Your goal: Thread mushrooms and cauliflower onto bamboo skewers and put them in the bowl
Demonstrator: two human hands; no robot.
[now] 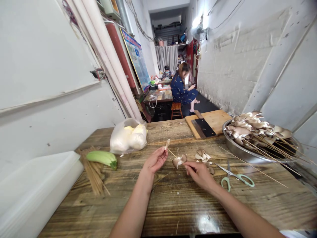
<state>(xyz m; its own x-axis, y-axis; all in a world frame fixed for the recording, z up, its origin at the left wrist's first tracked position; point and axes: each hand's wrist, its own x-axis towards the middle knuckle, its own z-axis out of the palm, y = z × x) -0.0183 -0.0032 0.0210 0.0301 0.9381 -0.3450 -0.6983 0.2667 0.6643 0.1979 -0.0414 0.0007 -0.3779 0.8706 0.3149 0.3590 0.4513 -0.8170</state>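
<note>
Between thumb and fingertips, my left hand (156, 161) pinches a small pale mushroom piece (167, 144). A thin wooden skewer (171, 153) has its tip at that piece; whether it pierces the piece I cannot tell. Grey-brown oyster mushroom pieces (178, 161) sit threaded farther down it. My right hand (198, 172) is closed around the skewer just behind these pieces, and its fingers hide the rest of the stick. Beyond my right hand lie loose mushroom pieces (202, 156) on the wooden table (168, 205), next to scissors (230, 173) with light green handles.
At right, a metal basin (237, 150) holds many mushroom skewers, sticks jutting out. Behind is a cutting board (218, 118) with a cleaver (203, 128). Leftward are a plastic bag (121, 140), a green squash (101, 158) and bare skewers (95, 178). A person (182, 86) sits farther back.
</note>
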